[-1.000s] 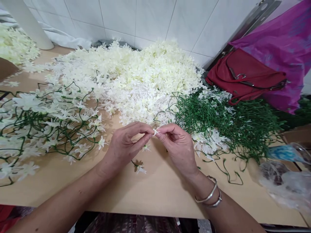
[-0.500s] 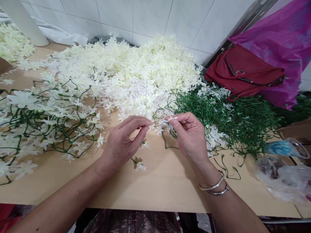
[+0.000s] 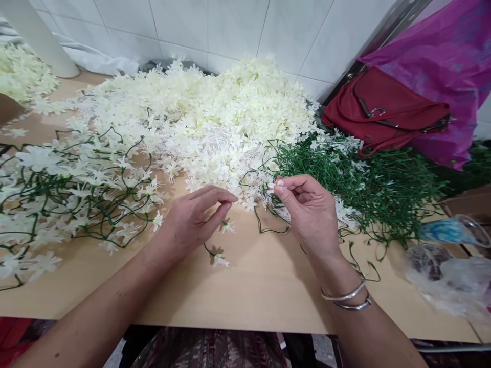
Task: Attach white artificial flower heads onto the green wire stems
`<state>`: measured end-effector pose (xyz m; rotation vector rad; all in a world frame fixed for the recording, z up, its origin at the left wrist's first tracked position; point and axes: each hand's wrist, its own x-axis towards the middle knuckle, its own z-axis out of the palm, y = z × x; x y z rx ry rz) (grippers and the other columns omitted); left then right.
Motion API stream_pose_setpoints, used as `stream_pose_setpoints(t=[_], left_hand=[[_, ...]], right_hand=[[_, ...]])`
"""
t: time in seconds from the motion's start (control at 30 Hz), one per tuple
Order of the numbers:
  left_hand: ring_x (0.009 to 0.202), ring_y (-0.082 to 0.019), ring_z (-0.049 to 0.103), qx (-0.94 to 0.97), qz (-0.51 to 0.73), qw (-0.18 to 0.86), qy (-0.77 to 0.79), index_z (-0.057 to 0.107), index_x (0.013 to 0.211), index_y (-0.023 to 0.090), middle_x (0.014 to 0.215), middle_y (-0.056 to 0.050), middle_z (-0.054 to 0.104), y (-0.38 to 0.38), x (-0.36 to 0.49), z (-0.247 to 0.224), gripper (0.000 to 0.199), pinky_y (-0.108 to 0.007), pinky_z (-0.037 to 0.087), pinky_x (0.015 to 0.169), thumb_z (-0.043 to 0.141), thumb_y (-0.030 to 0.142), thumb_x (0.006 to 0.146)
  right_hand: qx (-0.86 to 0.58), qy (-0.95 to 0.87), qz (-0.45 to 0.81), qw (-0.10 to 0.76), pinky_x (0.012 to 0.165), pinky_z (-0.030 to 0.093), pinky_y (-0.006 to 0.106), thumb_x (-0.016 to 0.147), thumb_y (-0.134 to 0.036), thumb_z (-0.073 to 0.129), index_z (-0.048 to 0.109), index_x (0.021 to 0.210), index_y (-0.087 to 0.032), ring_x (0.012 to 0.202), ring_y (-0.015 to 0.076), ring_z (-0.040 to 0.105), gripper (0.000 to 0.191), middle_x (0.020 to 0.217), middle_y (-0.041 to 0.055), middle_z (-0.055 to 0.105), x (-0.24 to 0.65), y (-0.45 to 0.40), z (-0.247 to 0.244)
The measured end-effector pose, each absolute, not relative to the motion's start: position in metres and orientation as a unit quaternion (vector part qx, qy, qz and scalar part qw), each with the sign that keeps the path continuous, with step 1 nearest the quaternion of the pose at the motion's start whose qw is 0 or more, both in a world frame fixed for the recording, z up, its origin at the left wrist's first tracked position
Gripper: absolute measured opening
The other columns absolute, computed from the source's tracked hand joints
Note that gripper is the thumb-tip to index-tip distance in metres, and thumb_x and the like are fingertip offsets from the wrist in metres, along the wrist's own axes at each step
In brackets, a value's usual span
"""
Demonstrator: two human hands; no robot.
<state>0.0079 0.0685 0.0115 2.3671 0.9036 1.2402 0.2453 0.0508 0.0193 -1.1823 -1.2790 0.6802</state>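
Thumb and forefinger of my right hand (image 3: 309,212) pinch a small white flower piece (image 3: 276,185) in front of the green stems (image 3: 318,161). My left hand (image 3: 195,214) is closed, its thumb and forefinger brought together at the edge of the white flower pile (image 3: 230,112); what they hold, if anything, is too small to make out. Beneath the left hand, a flower on a green stem (image 3: 219,259) lies on the table (image 3: 245,296), with another flower head (image 3: 227,227) just above it.
Stemmed white flowers (image 3: 80,189) spread over the left side. At the right are a red bag (image 3: 387,110), a purple plastic bag (image 3: 433,66), a blue-patterned cup (image 3: 447,231) and clear plastic bags (image 3: 456,281). A white pillar (image 3: 48,41) stands back left.
My right hand has shifted a little right, away from my left hand, with the white piece still pinched. My left hand has moved slightly left.
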Motion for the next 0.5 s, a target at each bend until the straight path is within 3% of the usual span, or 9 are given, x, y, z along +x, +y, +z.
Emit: stream_pose_setpoints(t=[0.17,0.3,0.4,0.5], left_hand=[[0.097,-0.019,0.075,0.882,0.286,0.199,0.318,0.073,0.107,0.021,0.107,-0.007,0.078,0.07,-0.008,0.016,0.011,-0.03,0.058,0.085,0.065,0.026,0.1],[0.087,-0.017,0.074,0.91,0.183,0.193,0.318,0.077,0.09,0.022,0.095,-0.003,0.078,0.065,-0.014,0.031,0.019,-0.027,0.055,0.077,0.062,0.016,0.1],[0.082,-0.017,0.074,0.906,0.189,0.151,0.346,0.078,0.092,0.025,0.092,-0.002,0.079,0.059,-0.028,0.046,0.023,-0.028,0.055,0.075,0.06,0.014,0.1],[0.082,-0.019,0.074,0.847,0.308,0.05,0.432,0.08,0.103,0.032,0.097,0.001,0.08,0.053,-0.069,0.07,0.016,-0.032,0.057,0.077,0.065,0.025,0.099]], right_hand=[[-0.515,-0.545,0.285,0.597,0.082,0.055,0.034,0.087,-0.032,0.082,0.075,0.09,-0.026,0.085,0.0183,0.066,0.01,0.088,0.0006,0.072,0.25,0.056,0.017],[-0.522,-0.52,0.298,0.607,0.075,0.054,0.032,0.084,-0.033,0.084,0.073,0.089,-0.025,0.08,0.0181,0.064,0.014,0.085,0.0007,0.07,0.255,0.061,0.01],[-0.529,-0.515,0.293,0.608,0.073,0.054,0.032,0.085,-0.034,0.084,0.075,0.091,-0.026,0.08,0.0189,0.065,0.014,0.087,0.0023,0.071,0.258,0.062,0.006],[-0.523,-0.519,0.3,0.605,0.071,0.054,0.031,0.085,-0.034,0.085,0.076,0.092,-0.028,0.079,0.019,0.065,0.013,0.086,0.0025,0.072,0.258,0.062,0.004]])
